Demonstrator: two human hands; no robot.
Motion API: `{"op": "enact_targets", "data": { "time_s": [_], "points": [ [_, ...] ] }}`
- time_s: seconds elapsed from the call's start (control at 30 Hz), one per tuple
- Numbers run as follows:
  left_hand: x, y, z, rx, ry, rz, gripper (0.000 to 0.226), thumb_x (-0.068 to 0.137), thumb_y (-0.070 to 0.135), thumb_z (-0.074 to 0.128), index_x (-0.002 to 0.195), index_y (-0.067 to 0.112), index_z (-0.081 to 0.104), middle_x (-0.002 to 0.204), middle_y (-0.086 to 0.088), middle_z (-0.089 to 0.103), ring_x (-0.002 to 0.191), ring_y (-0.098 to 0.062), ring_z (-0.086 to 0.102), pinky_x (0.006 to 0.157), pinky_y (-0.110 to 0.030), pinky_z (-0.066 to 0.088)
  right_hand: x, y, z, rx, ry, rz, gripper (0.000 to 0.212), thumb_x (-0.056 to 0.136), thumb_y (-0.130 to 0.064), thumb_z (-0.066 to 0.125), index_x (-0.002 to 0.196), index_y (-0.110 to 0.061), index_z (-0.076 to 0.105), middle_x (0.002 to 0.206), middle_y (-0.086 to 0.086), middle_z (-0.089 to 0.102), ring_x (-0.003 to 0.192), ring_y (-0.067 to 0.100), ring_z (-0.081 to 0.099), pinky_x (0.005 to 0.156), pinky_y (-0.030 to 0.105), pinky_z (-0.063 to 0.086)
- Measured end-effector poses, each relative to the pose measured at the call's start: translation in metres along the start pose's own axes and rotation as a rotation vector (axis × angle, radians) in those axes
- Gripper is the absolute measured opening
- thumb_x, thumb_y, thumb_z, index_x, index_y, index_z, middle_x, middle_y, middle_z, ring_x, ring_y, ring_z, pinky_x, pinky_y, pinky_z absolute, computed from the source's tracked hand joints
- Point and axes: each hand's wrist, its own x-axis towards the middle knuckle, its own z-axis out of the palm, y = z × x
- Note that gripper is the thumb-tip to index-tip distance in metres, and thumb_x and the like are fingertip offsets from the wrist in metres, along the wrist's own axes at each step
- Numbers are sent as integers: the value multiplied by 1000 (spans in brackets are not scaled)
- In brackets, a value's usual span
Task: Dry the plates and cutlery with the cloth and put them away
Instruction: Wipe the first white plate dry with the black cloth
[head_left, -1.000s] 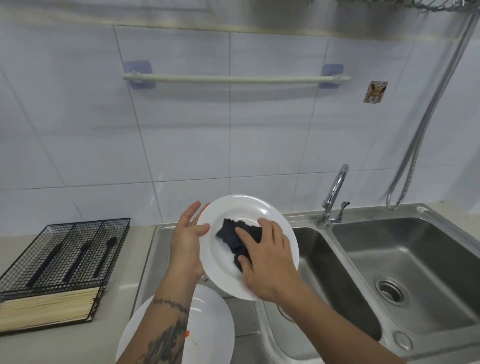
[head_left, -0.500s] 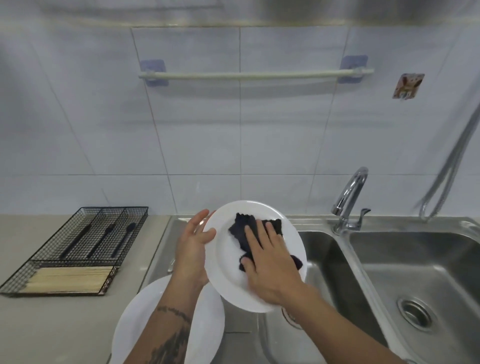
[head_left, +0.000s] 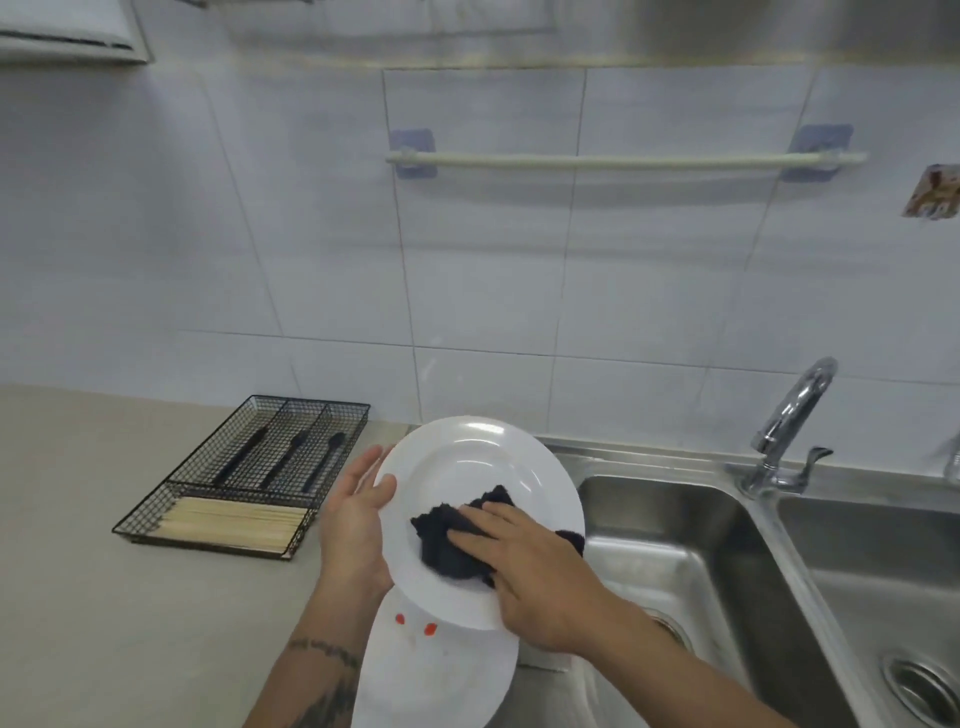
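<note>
The white plate (head_left: 467, 467) is being held up, tilted, above the edge where the bench (head_left: 130, 597) is meeting the left basin of the steel sink (head_left: 675, 530). A dark cloth (head_left: 447, 540) is lying crumpled on the lower right part of the plate's face, and a small piece of it is showing past the right rim. The right hand (head_left: 530, 577) is lying flat on the cloth with the fingers straight and together, so this grip is open and is pressing the cloth on the plate. The left hand (head_left: 353, 525) is supporting the plate at its left rim: the thumb is lying over the front of the rim, the palm is behind the plate, and the fingertips are showing straight above the edge. I am reading this grip as holding the plate.

Directly below it, a second white plate (head_left: 441, 675) is lying at the bench edge beside the sink, with two small red marks near its top; the held plate is covering part of it.

On the bench to the left, well apart from the hands, a black wire cutlery tray (head_left: 156, 525) is standing. Three dark utensils (head_left: 298, 457) are lying in its rear compartments, one in each, and pale chopsticks (head_left: 234, 522) are filling the front compartment.

Behind the sink a chrome tap (head_left: 789, 421) is standing, and a white rail (head_left: 623, 160) is fixed on the tiled wall
</note>
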Motion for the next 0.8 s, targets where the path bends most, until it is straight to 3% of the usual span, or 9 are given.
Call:
{"op": "enact_targets", "data": {
  "time_s": [0.13,0.4,0.53,0.6,0.7,0.8],
  "points": [
    [7,31,-42,102,68,119,35,96,-7,49,114,18,67,123,-5,68,110,-31,66,95,-51,53,32,-42,13,-82,37,10,65,91,-13,47,150,-32,30,158,-15,20,144,15,16,112,31,27],
    [29,67,-142,193,231,226,39,96,-7,48,105,24,71,116,1,71,108,-24,67,91,-41,54,91,-114,67,-185,97,-71,65,82,-5,54,144,-23,44,143,-5,46,117,25,43,93,35,43],
    [32,77,-189,162,321,227,35,95,-7,48,109,16,70,111,1,72,104,-25,68,87,-39,55,113,-140,92,-237,94,-100,62,78,-6,58,138,-22,51,135,-3,54,109,27,48,87,36,43],
    [33,81,-208,145,352,213,34,95,-7,48,110,15,69,109,1,72,99,-23,68,82,-36,55,121,-150,104,-250,70,-102,64,75,-10,62,137,-23,52,134,-3,55,114,28,46,94,37,41],
    [32,82,-234,134,374,183,33,94,-7,50,105,17,70,112,-2,73,98,-24,68,87,-41,56,126,-163,114,-254,27,-99,66,77,-17,63,141,-25,48,141,-4,48,132,28,35,111,40,28],
    [32,79,-254,142,392,168,33,93,-5,51,105,17,71,113,-3,73,99,-25,68,89,-43,56,132,-172,117,-278,16,-84,62,83,-17,58,142,-27,45,141,-7,46,134,25,30,108,37,28]
  ]
}}
